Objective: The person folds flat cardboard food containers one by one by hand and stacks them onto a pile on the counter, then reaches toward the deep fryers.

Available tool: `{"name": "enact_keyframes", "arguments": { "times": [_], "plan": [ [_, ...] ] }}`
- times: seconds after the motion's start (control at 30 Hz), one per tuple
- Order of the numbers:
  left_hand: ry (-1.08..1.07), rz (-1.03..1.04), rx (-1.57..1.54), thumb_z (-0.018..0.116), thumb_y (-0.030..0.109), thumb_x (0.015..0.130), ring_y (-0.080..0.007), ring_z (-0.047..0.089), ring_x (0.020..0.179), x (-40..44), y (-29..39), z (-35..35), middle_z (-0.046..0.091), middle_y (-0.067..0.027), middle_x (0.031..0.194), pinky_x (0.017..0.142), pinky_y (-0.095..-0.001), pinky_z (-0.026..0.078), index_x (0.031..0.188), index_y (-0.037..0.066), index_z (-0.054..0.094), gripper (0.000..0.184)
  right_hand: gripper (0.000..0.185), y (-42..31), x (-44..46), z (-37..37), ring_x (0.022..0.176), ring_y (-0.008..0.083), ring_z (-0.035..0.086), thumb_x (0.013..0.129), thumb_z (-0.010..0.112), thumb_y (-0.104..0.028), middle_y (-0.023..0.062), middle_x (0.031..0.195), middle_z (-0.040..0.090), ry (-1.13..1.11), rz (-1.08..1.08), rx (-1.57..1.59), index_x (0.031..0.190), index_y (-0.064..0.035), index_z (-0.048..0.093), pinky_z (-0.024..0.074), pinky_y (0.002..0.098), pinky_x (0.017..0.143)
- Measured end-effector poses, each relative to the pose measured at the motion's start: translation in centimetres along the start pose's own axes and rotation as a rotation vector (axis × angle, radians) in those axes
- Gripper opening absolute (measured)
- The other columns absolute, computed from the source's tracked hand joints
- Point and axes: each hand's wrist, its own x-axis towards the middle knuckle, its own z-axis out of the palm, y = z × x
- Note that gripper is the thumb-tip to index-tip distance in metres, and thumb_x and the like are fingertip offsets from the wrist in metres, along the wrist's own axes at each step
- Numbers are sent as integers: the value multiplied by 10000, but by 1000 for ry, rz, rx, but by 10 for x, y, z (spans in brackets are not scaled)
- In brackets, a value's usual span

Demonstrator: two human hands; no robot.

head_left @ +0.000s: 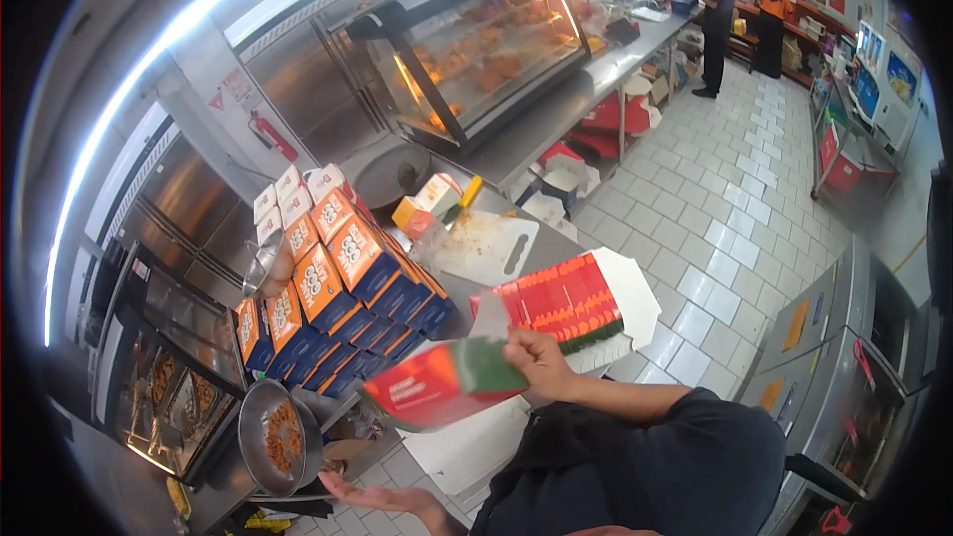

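Observation:
My right hand (pixel 541 362) is closed on a red and green carton (pixel 447 382), which is flat-looking and slightly blurred. My left hand (pixel 372 496) has its palm up and fingers apart, holding nothing, just right of a metal bowl (pixel 280 437) with small brown food pieces in it. Beyond my right hand, a row of red cartons (pixel 556 300) is packed in an open white box (pixel 630 298). Stacked orange and blue boxes (pixel 342 288) stand on the counter to the left of the held carton.
A white cutting board (pixel 486 246) lies behind the stack, near a glass food display case (pixel 486 50). Lower left is another heated cabinet (pixel 169 387). Two people (pixel 715 20) stand at the far end. Metal appliances (pixel 844 357) are at the right.

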Motion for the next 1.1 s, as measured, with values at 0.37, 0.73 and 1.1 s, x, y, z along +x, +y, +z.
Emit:
{"name": "enact_keyframes", "arguments": {
  "times": [0.37,0.73,1.1],
  "plan": [
    [-1130,-443,-497,922,265,629,-251,492,1289,-26,-55,-17,479,-215,1413,1097,-357,358,1561,-17,38,1315,450,42,-27,9,620,30,363,1077,415,-364,-63,653,410,-472,64,78,783,-40,518,319,263,549],
    [-1524,-594,-44,753,203,867,-178,618,1075,5,-42,-67,678,-108,1132,958,-356,480,1298,-6,580,509,468,24,-7,4,1017,250,651,997,552,-276,149,1142,646,-215,-196,-362,1415,-81,472,500,393,910],
    [-2228,107,23,679,151,846,-234,605,1058,-37,-47,-20,631,-183,1203,881,-384,506,1380,26,455,592,330,10,-40,27,847,288,664,928,631,-446,60,892,658,-1156,-116,-857,998,-124,613,491,451,821]
  ]
}}
